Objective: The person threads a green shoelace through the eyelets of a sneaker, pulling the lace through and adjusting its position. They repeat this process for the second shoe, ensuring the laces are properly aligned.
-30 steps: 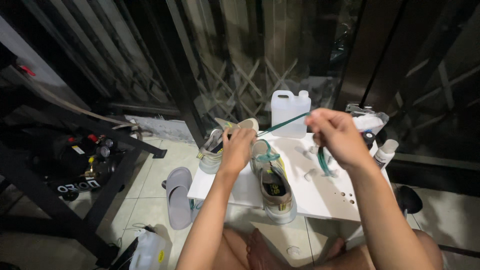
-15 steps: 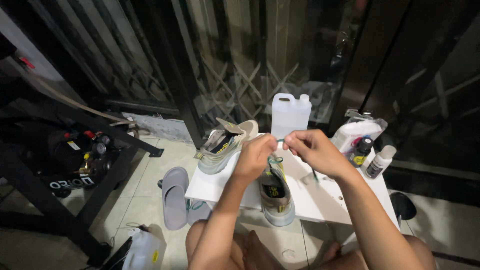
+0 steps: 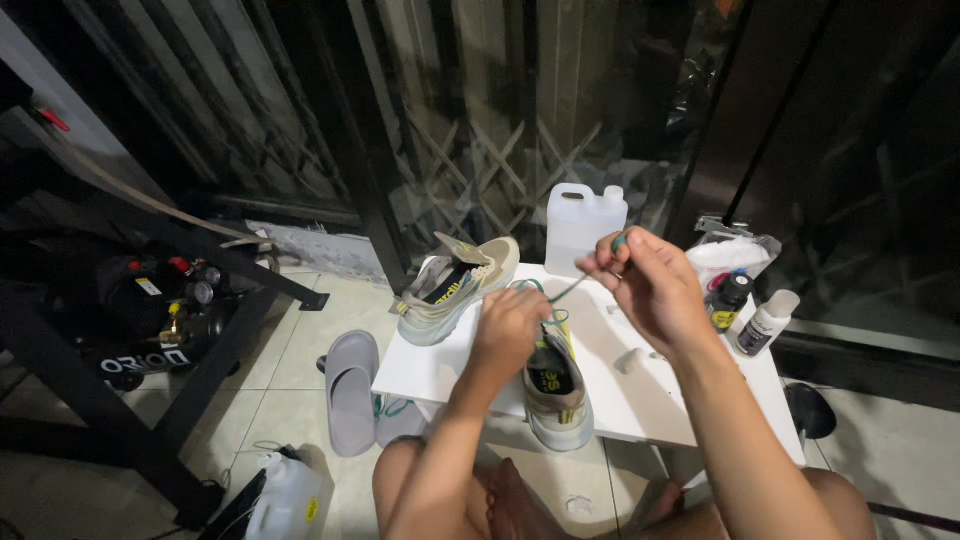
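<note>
Pinching the thin green shoelace in my right hand, my left hand clamped the beige mesh sneaker on the white table; overpulling risked unthreading an eyelet

A low white table carries two sneakers: one at its centre, another at ten o'clock. A white jug stands at twelve, small bottles at two.
</note>
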